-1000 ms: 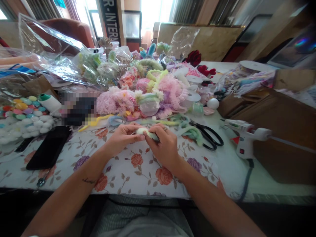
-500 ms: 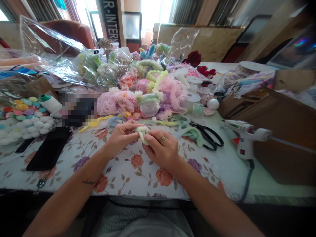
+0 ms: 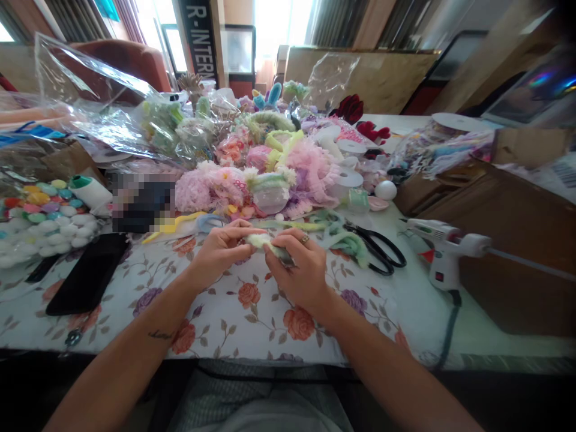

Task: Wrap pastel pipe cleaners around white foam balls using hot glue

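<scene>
Left of the black-handled scissors (image 3: 381, 251), over the floral tablecloth (image 3: 265, 333), we hold a pale green fuzzy strip (image 3: 258, 239) between our two hands. Half a second ago it bent downward in a loose fold; now it runs straighter from one set of fingertips to the other. Our right hand (image 3: 303, 258) has rolled, and a darker grey-green part shows beneath its fingers; we cannot tell whether that belongs to the strip.

Our left hand (image 3: 219, 247), farther from the scissors, pinches the strip's left end between thumb and forefinger. Our right hand, nearer the scissors, grips the other end, thumb below and fingers bent over, a ring (image 3: 305, 238) on one of them. Both forearms (image 3: 130, 347) slant inward, bringing the hands close together.

Just left of the scissors lie loose green-blue fuzzy strips (image 3: 353, 245); to their right is a hot glue gun (image 3: 435, 230), and far to their left a smartphone (image 3: 87, 276). Beyond the scissors, leftward, rises a heap of pink fuzzy trimmings (image 3: 198, 191).
</scene>
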`<state>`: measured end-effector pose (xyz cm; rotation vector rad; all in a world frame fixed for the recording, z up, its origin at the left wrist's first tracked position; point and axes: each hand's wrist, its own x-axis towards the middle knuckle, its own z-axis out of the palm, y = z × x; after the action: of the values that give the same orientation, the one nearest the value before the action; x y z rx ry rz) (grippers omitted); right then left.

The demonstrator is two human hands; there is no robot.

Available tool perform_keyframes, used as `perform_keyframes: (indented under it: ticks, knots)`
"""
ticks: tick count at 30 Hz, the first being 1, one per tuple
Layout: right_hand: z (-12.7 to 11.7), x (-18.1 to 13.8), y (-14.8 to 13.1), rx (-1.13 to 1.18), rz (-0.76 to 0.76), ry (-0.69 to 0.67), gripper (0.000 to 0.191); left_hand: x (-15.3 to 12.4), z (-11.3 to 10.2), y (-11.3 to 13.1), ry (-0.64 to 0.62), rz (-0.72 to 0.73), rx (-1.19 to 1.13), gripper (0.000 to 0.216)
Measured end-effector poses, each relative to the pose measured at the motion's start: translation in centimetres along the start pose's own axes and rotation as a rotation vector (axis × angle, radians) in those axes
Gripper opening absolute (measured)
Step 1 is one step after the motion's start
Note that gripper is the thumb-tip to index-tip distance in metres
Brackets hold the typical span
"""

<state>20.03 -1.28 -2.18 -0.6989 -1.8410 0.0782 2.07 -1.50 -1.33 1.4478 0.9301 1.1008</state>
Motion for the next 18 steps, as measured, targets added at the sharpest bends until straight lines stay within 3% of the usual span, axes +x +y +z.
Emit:
perform_keyframes:
  ticks: [10,18]
  knots:
    - [0.19,0.23,-0.12,0.111,0.238,-0.064,0.021,-0.02,0.06,-0.67,-0.003,-0.042,-0.133,0.024]
    - [-0.01,0.34,-0.29,0.135,0.405,-0.082,0.007,0.09,0.06,-0.81,0.073,-0.144,-0.201,0.026]
